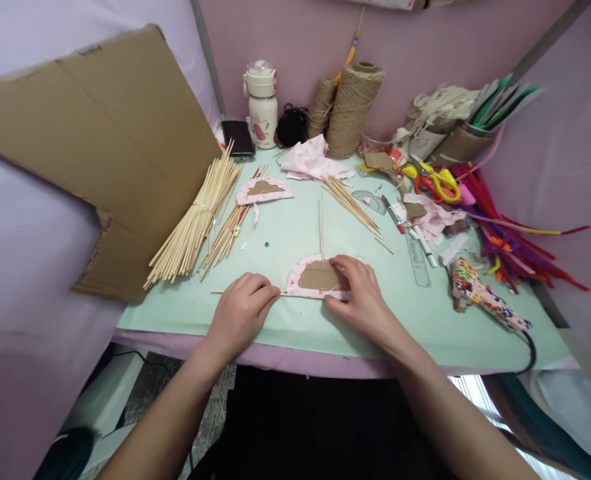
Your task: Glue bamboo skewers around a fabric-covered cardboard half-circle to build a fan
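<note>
Near the table's front edge lies a cardboard half-disc (315, 275), its rim wrapped in pink patterned cloth. My right hand (360, 293) grips its right end, thumb at the straight lower edge and fingers on the curved top. My left hand (245, 305) is closed around a thin bamboo skewer (217, 291), whose tip runs to the half-disc's lower left corner. Another bamboo skewer (321, 223) touches the half-disc's top and points away from me. Farther back lies a second cloth-rimmed half-disc (264, 191).
A skewer bundle (195, 220) and a large cardboard sheet (110, 127) are at left. Behind stand a white bottle (264, 110) and twine spools (352, 110). Scissors (442, 187), pipe cleaners (500, 227) and a flower-patterned glue gun (490, 293) with a cord lie at right.
</note>
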{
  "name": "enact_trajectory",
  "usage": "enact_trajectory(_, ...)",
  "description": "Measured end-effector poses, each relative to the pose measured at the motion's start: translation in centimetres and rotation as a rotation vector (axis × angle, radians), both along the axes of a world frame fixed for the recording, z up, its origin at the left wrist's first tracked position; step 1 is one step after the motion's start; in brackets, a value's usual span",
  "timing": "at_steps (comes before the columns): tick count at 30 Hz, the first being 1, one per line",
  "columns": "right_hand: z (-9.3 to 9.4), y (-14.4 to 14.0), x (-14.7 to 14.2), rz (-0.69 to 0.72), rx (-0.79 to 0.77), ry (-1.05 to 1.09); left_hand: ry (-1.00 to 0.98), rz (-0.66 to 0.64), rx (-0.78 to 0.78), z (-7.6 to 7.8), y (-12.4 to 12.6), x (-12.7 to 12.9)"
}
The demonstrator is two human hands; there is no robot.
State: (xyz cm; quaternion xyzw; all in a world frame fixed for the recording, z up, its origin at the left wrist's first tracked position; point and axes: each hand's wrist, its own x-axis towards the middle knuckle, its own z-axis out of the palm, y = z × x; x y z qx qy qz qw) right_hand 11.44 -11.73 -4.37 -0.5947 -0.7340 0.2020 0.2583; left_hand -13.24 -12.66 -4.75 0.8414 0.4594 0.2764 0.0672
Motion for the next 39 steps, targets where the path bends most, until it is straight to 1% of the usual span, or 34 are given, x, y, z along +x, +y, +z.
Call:
enact_trajectory(9, -0.06, 0.02, -0.25, -0.018, 0.024, -0.014, 0.005, 0.006, 0.002, 0.02, -0.08, -0.01)
enact_trajectory(25, -0.18, -0.14, 0.06, 0.016, 0.012, -0.044, 0.006, 0.005, 0.006, 0.07, -0.10, 0.02)
enact_trajectory(32, -0.20, -0.21, 0.16, 0.040, 0.048, -0.042, 0.014, -0.022, 0.022, 0.14, 0.15, 0.05)
enact_trajectory(39, 0.14, -0.26, 0.18, 0.047, 0.028, -0.027, -0.013, -0.056, 0.022, 0.26, 0.38, 0.62)
